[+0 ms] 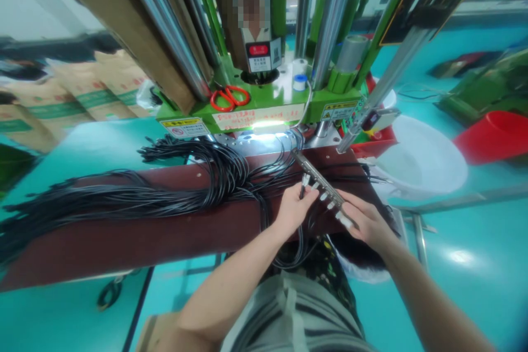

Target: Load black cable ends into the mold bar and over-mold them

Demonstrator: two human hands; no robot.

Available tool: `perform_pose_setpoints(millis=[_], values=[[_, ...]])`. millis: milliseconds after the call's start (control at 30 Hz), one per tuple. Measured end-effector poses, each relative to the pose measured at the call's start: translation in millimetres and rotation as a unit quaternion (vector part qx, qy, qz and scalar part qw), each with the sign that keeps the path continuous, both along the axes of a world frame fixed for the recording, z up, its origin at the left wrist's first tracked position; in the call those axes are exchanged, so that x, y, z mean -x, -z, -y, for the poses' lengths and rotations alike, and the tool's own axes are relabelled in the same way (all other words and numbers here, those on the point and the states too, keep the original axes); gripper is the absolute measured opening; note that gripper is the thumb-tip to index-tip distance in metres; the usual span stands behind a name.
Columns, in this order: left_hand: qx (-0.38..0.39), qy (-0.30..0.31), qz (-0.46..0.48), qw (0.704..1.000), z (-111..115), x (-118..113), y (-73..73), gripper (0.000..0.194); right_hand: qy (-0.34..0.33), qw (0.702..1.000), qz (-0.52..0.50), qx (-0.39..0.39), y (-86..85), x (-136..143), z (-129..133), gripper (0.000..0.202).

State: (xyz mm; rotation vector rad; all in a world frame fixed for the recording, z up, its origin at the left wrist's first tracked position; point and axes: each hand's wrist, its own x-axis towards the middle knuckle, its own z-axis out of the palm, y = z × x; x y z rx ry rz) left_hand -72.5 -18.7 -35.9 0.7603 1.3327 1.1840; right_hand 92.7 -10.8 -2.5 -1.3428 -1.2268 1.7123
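Note:
My right hand grips the near end of a long metal bar, which slants away from me over the brown board. Several small pale connectors stick out along the bar's left side. At its far part, my left hand pinches a black cable, whose pale end is close to the bar. Whether that end touches the bar I cannot tell. Black cables hang in a loop below my left hand. To the left, a thick bundle of black cables lies across the board.
A green machine with steel columns stands ahead, its work area lit. Red-handled scissors lie on it. The brown board spans the front. At right are a white tub and a red bucket; paper sacks stand left.

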Motion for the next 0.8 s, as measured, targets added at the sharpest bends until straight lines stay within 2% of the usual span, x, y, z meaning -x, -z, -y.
perform_pose_setpoints(millis=[100,367,633,800], values=[[-0.04,0.023,-0.043,0.998,-2.0,2.0,1.8,0.028,-0.005,1.0,-0.003,0.023,6.7,-2.9,0.1,0.046],[0.002,0.072,-0.005,0.997,-3.5,7.0,-6.1,0.033,-0.022,0.999,0.013,0.027,8.1,-5.8,-0.3,0.054],[0.025,0.088,0.019,0.996,-4.8,11.8,-9.9,0.034,-0.048,0.999,0.008,0.019,8.2,-6.5,-1.4,0.053],[0.009,0.09,0.011,0.996,-4.9,11.3,-8.9,0.034,-0.046,0.999,0.017,0.004,8.8,-6.9,0.5,0.053]])
